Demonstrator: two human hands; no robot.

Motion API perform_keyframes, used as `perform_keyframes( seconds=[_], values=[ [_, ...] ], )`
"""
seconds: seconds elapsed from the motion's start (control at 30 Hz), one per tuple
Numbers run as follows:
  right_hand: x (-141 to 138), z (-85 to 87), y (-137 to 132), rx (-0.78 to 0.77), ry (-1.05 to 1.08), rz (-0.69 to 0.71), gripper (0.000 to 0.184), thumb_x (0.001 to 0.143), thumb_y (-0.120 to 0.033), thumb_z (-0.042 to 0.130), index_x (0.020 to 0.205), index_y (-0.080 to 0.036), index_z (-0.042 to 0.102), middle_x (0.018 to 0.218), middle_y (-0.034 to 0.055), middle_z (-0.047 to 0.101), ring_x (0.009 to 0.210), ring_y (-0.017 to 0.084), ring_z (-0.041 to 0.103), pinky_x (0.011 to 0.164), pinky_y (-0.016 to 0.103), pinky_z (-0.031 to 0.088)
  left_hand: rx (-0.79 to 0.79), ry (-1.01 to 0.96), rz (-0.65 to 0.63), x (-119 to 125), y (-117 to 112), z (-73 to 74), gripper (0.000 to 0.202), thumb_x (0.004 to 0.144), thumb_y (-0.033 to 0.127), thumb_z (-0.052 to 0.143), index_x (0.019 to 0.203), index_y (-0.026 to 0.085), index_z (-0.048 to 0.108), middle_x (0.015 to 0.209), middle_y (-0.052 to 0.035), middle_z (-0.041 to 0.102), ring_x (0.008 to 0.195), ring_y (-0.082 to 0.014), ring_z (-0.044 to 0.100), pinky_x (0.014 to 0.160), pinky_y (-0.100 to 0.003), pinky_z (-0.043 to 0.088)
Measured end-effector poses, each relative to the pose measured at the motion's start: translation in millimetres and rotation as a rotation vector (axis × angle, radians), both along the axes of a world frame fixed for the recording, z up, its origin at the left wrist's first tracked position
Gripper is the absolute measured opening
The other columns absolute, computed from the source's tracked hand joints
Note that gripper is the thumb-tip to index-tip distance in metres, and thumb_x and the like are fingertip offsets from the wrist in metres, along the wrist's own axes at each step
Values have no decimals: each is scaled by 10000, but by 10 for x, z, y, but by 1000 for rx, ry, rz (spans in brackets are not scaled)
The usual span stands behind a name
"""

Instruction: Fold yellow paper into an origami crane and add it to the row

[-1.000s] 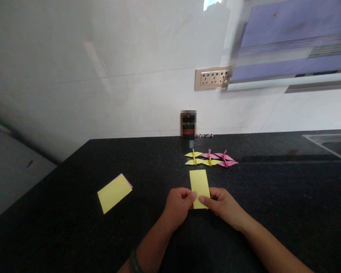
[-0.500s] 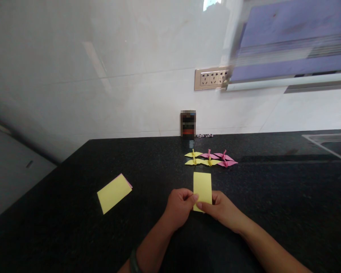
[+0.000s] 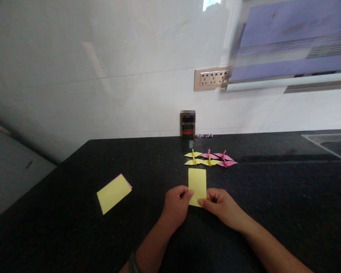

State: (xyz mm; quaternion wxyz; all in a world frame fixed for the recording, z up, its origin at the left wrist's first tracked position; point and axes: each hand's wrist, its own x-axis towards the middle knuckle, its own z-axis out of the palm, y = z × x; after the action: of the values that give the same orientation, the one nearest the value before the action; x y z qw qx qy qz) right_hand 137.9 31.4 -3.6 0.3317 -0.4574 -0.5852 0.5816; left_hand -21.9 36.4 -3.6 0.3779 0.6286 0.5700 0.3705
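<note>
A yellow sheet of paper [image 3: 197,184] is held upright over the dark counter, between my two hands. My left hand [image 3: 177,203] pinches its lower left edge, thumb on the front face. At the lower right edge, my right hand [image 3: 220,204] grips it with the thumb in front; the fingers behind the paper are hidden. Just beyond the sheet stand several folded paper cranes [image 3: 210,162] in two rows, yellow to the left and pink to the right. Off to the left lies a stack of paper [image 3: 114,193], yellow on top with a pink edge showing beneath.
Against the tiled wall stands a small blurred-out dark object [image 3: 188,124], with a beaded strand [image 3: 204,135] beside it. A wall socket panel [image 3: 211,78] is above. The rim of a sink [image 3: 319,146] shows at the right of the black counter [image 3: 147,159].
Both hands have shifted the yellow sheet slightly left and away from me. My right thumb now sits nearer the sheet's right edge. The cranes and the stack have not moved.
</note>
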Motion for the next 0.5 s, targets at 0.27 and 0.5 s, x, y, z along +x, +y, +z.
perform_keyframes(
  seconds=[0.27,0.5],
  values=[
    [10,54,0,12,-31,-24,335,678,-373,584,495,-161,401,460,-59,350,430,58,277,401,190,201,11,17,-2,6,-3,-4,259,740,327,454,590,140,552,523,22,464,518,-101,409,485,-204,285],
    [-63,123,-28,-68,233,-97,178,689,-334,585,735,-162,585,600,-17,538,511,99,460,478,205,354,-48,-27,-69,63,-49,14,264,738,335,464,593,131,550,532,16,474,520,-99,416,477,-198,294]
  ],
)
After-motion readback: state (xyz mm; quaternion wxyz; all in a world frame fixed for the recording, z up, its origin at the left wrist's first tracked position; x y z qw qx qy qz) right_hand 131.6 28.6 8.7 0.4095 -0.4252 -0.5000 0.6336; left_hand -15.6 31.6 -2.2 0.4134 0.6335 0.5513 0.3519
